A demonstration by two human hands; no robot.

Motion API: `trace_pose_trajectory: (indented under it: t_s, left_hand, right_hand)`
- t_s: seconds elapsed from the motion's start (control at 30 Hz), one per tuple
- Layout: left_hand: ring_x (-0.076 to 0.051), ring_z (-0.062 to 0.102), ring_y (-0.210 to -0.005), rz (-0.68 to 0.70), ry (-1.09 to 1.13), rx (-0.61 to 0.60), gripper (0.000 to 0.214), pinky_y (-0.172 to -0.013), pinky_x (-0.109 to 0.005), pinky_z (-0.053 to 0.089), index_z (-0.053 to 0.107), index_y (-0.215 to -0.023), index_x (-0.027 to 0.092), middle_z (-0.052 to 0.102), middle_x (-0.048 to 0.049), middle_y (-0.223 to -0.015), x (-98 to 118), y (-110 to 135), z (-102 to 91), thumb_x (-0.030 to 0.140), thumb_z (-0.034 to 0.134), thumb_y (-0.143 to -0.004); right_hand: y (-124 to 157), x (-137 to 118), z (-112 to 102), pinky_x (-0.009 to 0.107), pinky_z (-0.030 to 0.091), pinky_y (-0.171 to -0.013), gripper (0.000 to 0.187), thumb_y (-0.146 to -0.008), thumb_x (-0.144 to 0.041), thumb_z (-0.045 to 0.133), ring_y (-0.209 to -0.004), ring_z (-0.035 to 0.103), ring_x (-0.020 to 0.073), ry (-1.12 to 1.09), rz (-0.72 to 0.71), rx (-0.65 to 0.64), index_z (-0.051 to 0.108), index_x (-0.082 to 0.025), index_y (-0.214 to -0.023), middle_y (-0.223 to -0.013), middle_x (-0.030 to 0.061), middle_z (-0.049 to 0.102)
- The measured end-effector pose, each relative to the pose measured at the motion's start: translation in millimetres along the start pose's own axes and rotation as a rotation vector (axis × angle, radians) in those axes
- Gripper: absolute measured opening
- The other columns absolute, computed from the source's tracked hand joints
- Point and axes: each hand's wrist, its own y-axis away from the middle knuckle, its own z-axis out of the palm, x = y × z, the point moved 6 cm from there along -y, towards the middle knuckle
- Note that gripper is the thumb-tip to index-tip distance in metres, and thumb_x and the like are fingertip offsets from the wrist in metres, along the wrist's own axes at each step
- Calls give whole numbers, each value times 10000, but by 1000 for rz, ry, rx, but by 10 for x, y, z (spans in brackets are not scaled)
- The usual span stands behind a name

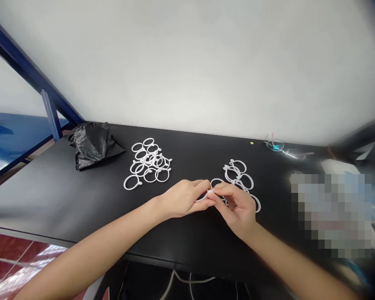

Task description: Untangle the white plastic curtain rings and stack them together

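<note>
Near the front middle of the table, my left hand (187, 198) is closed around a white plastic ring (203, 197), mostly covered by the fingers. My right hand (236, 204) pinches the small clasp end of that same ring, its fingertips meeting the left ones. Just behind and beside my right hand lies a loose group of white rings (246, 181), partly hidden by it. To the left of my hands, a larger heap of similar white rings (162, 175) with small knobs overlaps on the black tabletop.
A crumpled black plastic bag (92, 143) sits at the back left of the black table (187, 241). Eyeglasses (275, 145) lie at the back right by a small yellow bit (251, 143). A blurred-out pixelated patch covers items at right. Blue metal beams (28, 62) rise at left.
</note>
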Motion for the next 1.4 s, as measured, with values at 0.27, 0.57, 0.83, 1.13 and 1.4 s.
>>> trace_pose_trajectory:
  t_s: [0.27,0.57,0.83,1.13,1.4]
  left_hand:
    - [-125,548,-626,-133,-514,222,405,-532,-229,335,567,-1099,179,617,-44,-921,-152,19,-476,532,419,-969]
    - [-260,611,-849,-390,-863,138,188,-769,-364,443,601,-958,158,656,-74,-849,-687,159,-694,341,579,-925]
    - [-269,619,-838,-440,-887,129,191,-759,-377,442,609,-931,157,640,-85,-856,-727,175,-650,338,550,-930]
    - [-241,580,-905,-264,-734,225,185,-861,-395,444,590,-1022,157,627,-89,-1010,-429,87,-552,304,497,-960]
    - [-208,550,-912,-80,-545,218,141,-901,-383,435,584,-964,176,635,-63,-1002,-132,4,-337,243,460,-975]
  right_hand:
    - [-183,142,-413,353,590,-760,314,-850,-186,665,-767,709,187,211,85,193,603,-227,-1155,-860,25,722]
    - [-326,588,-713,419,575,-781,99,-775,-204,627,-796,705,238,657,260,35,684,-194,-854,-846,55,737]
    - [-323,545,-632,368,588,-709,79,-793,-206,601,-708,698,204,646,175,45,667,-201,-837,-815,43,696]
    - [-285,565,-586,320,550,-616,49,-794,-199,608,-648,712,202,650,206,97,656,-190,-792,-808,50,730]
    - [-285,539,-561,330,555,-650,27,-798,-213,633,-631,708,197,648,172,114,652,-200,-785,-781,32,725]
